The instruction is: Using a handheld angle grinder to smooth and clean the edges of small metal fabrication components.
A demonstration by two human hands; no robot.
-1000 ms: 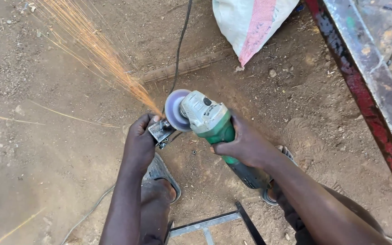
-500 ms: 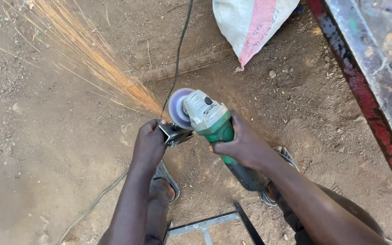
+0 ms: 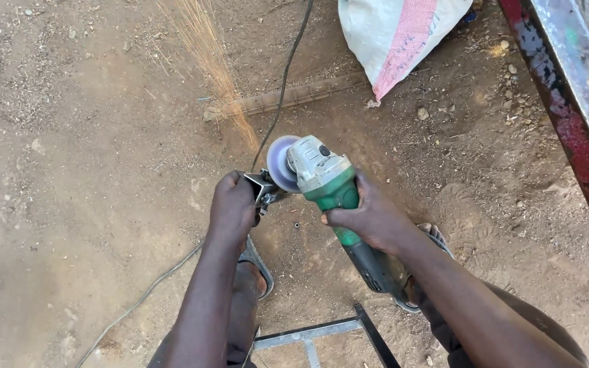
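now the sparks (image 3: 206, 68) fly more upward than 1 s ago; left hand (image 3: 233, 208) clamps the metal piece (image 3: 262, 187), right hand (image 3: 369, 218) wraps the grinder (image 3: 325, 180).

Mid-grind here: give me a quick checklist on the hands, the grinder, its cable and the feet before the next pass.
1. Right hand wrapped round the green angle grinder: ok.
2. Left hand grips the small metal piece, bare, right beside the disc: not ok.
3. Sparks fly away from the body: ok.
4. Cable lies close to the sparks: not ok.
5. Feet in open sandals: not ok.
6. Disc guard: cannot tell.
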